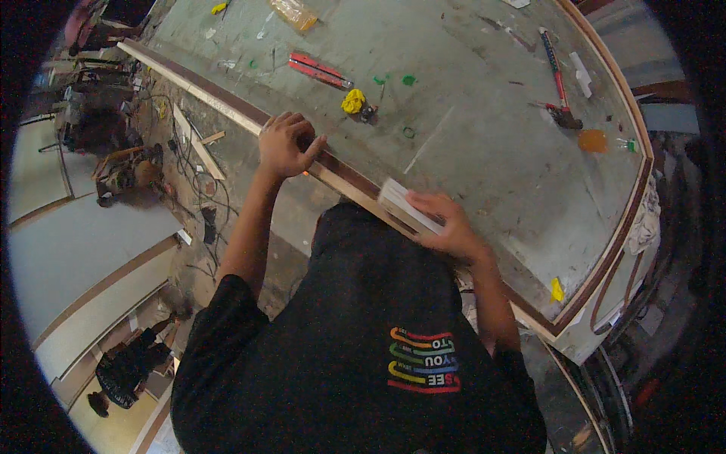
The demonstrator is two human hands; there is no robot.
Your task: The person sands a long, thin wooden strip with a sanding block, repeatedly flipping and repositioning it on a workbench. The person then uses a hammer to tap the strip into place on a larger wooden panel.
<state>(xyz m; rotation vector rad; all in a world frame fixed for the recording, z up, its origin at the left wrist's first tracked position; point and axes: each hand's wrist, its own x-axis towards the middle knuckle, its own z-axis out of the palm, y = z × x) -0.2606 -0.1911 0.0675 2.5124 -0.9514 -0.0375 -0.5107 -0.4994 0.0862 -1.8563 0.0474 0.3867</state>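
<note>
My left hand (287, 145) lies over the wooden edge strip (344, 178) at the near side of a large grey-green tabletop (476, 113). Its fingers curl round the strip, and the thumb points to the right. My right hand (452, 229) grips a pale rectangular block (401, 203), with the thumb side along its upper face. The block rests at the same edge, just in front of my torso. What lies beneath the block is hidden, and the right fingertips show only in part.
On the tabletop are a red utility knife (321, 70), a crumpled yellow piece (352, 101), a hammer (560, 94) and an orange-filled bottle (594, 141). Cables (204, 181) and wood offcuts (198, 144) lie on the floor at left. Another person (128, 371) is at lower left.
</note>
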